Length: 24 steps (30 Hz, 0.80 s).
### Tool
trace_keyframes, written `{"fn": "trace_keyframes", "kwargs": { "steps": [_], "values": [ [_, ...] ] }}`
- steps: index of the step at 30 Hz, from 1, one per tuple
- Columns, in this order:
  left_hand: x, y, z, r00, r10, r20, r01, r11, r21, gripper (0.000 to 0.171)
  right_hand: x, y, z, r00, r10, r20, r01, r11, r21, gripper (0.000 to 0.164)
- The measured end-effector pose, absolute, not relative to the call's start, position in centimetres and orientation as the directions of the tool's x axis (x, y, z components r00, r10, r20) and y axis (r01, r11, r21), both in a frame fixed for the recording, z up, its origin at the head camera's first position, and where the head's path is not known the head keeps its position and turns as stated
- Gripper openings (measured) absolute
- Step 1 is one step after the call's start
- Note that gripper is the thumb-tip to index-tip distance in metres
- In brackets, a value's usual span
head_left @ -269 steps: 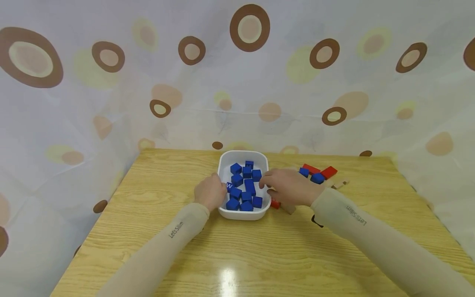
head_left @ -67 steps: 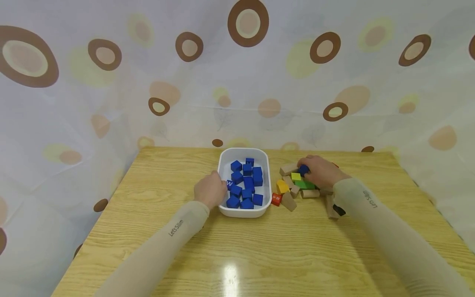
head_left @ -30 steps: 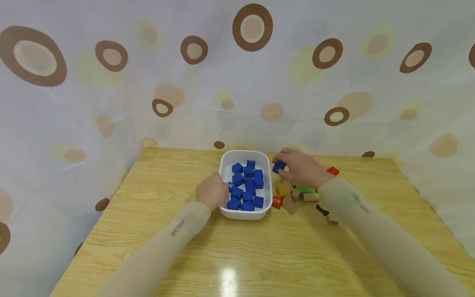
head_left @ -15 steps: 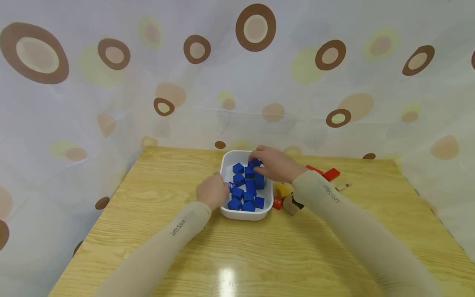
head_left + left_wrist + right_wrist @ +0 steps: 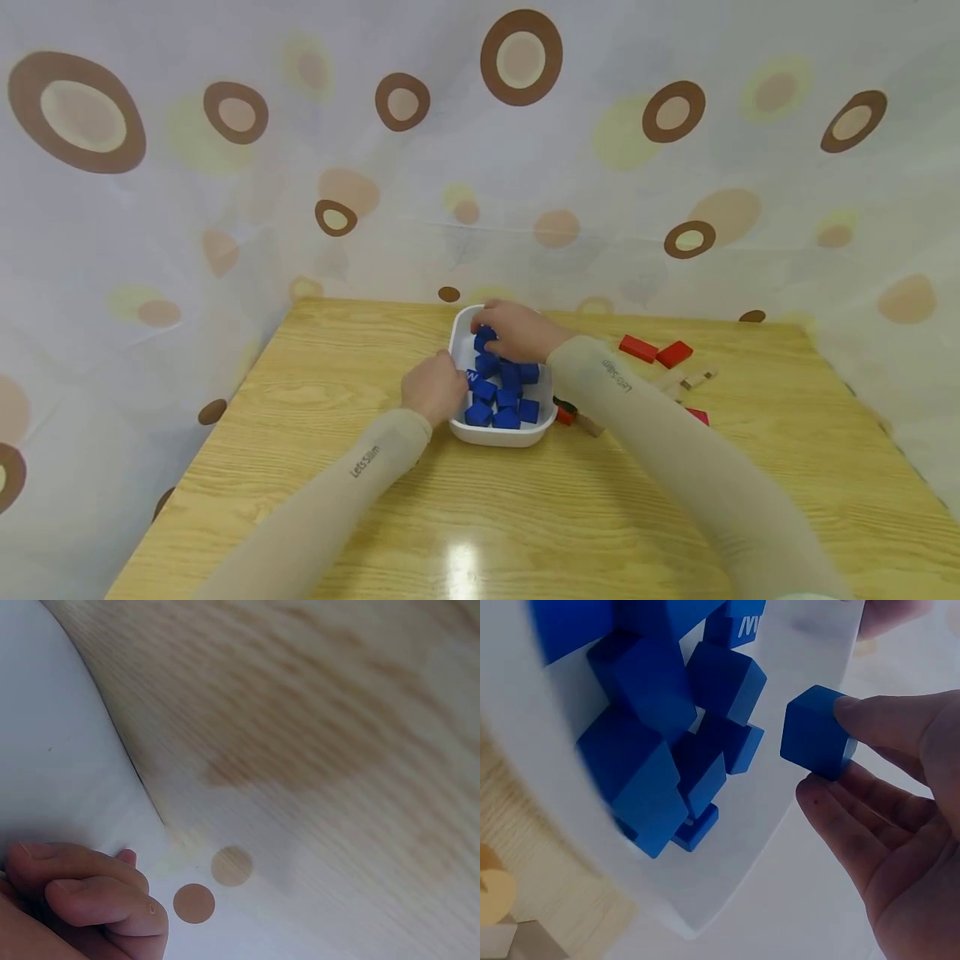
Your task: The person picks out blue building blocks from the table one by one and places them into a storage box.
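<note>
My right hand (image 5: 517, 333) is over the back left part of a white plastic tray (image 5: 495, 437). In the right wrist view its thumb and fingers pinch a blue cube (image 5: 814, 731) above the tray floor, close to the wall. Several blue blocks (image 5: 506, 398) lie in the tray, one marked with a white W (image 5: 472, 377). At the tray's left side, my left hand (image 5: 433, 387) grips the rim. The left wrist view shows its curled fingers (image 5: 105, 900) against the white outer wall; where they meet the rim is partly hidden.
Right of the tray lie red blocks (image 5: 638, 348) and a plain wooden block (image 5: 699, 380). My right sleeve (image 5: 637, 400) covers much of that loose pile. A patterned sheet (image 5: 555, 167) hangs behind the wooden table (image 5: 337, 517).
My right hand took a blue block from the pile on the right, carried it left over the tray's back right corner and now holds it at the back left. The left hand stays on the rim.
</note>
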State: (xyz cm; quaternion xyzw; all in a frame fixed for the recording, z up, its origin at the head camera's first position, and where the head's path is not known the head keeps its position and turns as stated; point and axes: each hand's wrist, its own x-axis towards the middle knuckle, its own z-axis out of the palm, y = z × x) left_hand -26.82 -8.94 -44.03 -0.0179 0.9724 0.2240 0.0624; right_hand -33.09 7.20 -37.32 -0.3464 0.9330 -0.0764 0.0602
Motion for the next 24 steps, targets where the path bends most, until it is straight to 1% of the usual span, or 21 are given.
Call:
{"fn": "trace_keyframes", "kwargs": {
  "steps": [6,13,18,24],
  "values": [
    [-26.9,-9.1,-44.2,-0.994,-0.005,-0.113,-0.052,0.908,0.415,0.033,-34.1,6.0,-38.0,-0.756,-0.65,-0.081,-0.633,0.757,-0.164,0.03],
    [-26.9,-9.0,-44.3,-0.996,-0.009,-0.093,-0.047,0.909,0.415,0.031,-34.7,4.9,-38.4,-0.731,-0.677,-0.086,-0.665,0.735,-0.132,0.029],
    [-26.9,-8.9,-44.4,-0.996,-0.007,-0.089,-0.043,0.913,0.406,0.032,-34.6,4.6,-38.5,-0.72,-0.688,-0.093,-0.672,0.724,-0.156,0.029],
    [-26.9,-9.2,-44.5,-0.997,-0.001,-0.081,-0.035,0.908,0.418,0.033,-34.5,4.7,-38.6,-0.731,-0.679,-0.074,-0.659,0.729,-0.183,0.028]
  ]
}}
